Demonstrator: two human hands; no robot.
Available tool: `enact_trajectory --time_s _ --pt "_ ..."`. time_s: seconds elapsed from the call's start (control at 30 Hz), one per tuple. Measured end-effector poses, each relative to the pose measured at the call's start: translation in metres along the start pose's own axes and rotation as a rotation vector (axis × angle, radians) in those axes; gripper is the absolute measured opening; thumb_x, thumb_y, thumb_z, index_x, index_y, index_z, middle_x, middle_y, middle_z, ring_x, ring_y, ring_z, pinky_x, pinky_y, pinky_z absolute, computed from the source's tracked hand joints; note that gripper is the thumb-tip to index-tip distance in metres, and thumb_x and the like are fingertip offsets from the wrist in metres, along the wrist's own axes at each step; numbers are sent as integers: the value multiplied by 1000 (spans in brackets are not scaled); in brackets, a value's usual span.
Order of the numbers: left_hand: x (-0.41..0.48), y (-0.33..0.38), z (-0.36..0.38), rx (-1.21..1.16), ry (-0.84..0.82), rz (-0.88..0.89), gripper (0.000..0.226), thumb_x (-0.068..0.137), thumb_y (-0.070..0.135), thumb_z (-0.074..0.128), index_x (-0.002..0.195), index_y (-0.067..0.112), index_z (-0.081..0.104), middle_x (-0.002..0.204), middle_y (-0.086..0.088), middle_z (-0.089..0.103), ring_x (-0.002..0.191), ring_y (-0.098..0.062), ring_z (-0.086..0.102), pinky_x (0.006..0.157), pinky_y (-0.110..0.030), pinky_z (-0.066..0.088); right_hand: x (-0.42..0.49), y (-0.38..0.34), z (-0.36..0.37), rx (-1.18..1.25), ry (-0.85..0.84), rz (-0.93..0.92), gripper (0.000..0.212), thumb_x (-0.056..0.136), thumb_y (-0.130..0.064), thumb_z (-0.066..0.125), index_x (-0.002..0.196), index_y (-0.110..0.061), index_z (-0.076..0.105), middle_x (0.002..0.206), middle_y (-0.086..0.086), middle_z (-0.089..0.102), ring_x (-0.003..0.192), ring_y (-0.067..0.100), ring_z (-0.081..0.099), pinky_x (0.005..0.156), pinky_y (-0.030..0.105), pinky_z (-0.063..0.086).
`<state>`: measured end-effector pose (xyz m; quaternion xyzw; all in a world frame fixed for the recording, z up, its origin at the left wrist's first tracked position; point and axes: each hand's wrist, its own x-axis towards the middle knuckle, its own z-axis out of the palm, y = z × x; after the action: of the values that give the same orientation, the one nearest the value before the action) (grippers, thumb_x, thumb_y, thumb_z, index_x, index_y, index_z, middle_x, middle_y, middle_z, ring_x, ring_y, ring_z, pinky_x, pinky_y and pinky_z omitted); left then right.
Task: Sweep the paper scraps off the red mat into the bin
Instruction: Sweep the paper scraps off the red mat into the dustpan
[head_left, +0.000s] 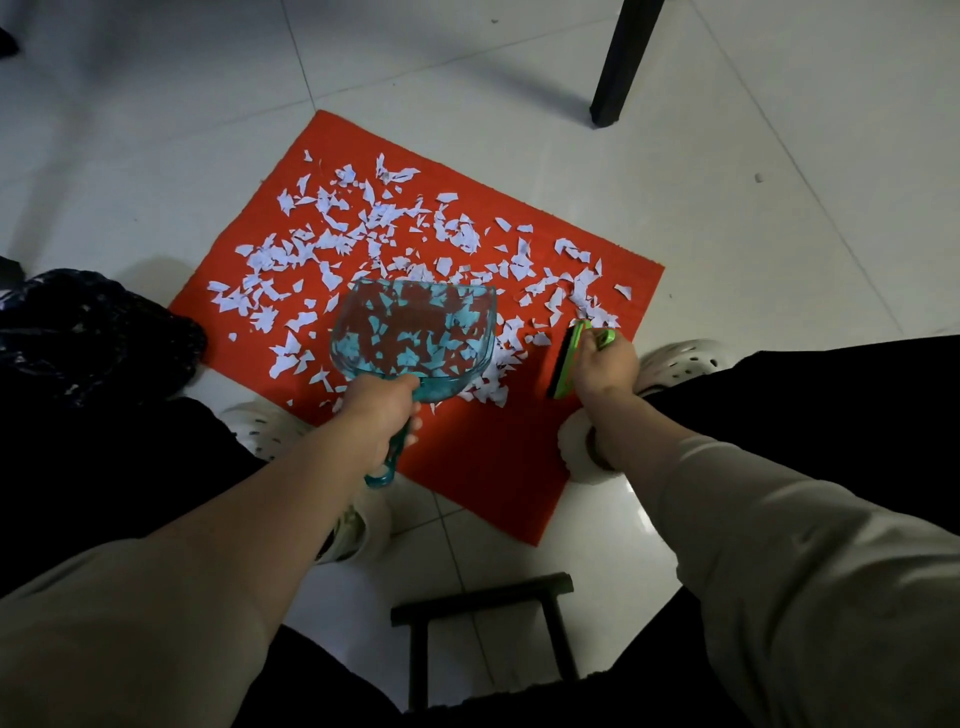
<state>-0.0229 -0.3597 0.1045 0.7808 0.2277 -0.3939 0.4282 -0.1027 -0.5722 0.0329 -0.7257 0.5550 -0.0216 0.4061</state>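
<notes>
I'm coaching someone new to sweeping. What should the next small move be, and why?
Probably drag the brush in the right hand leftward, toward the dustpan held by the left hand. Paper scraps lie scattered across the red mat, some right beside the bristles near its right edge.

Arms stretched forward and down, left hand (382, 410) and right hand (605, 364) both gripping.

Pale sleeves (779, 545), black trousers (831, 405), seemingly white perforated clogs (680, 364).
</notes>
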Motion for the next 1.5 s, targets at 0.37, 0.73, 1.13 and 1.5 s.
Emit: enact_trajectory --time_s 0.37,0.73,1.13,1.5 --pt "27 26 26 -24 -14 14 29 98 23 54 111 -2 62 65 -5 54 46 -16 48 41 -24 42 43 9 -21 87 202 171 23 97 -16 46 112 -6 62 108 12 66 100 29 61 74 27 41" --pt "40 26 45 -30 -15 3 27 99 23 53 113 2 60 72 -5 55 52 -16 50 46 -27 44 67 -5 -12 61 107 172 23 97 -17 46 110 -7 63 101 6 62 95 22 58 78 26 40" --pt "41 22 43 -32 23 8 27 98 25 54 115 4 60 76 -4 56 53 -15 51 44 -26 44 62 1 -11 13 106 106 25 99 -21 42 107 -8 62 106 14 66 99 32 60 78 31 42" --pt "36 23 46 -37 24 29 23 98 22 53 113 5 60 72 -3 55 53 -15 50 46 -26 45 66 -2 -10 136 176 68 29 99 -25 42 99 -4 63 93 14 64 84 29 57 74 35 43"
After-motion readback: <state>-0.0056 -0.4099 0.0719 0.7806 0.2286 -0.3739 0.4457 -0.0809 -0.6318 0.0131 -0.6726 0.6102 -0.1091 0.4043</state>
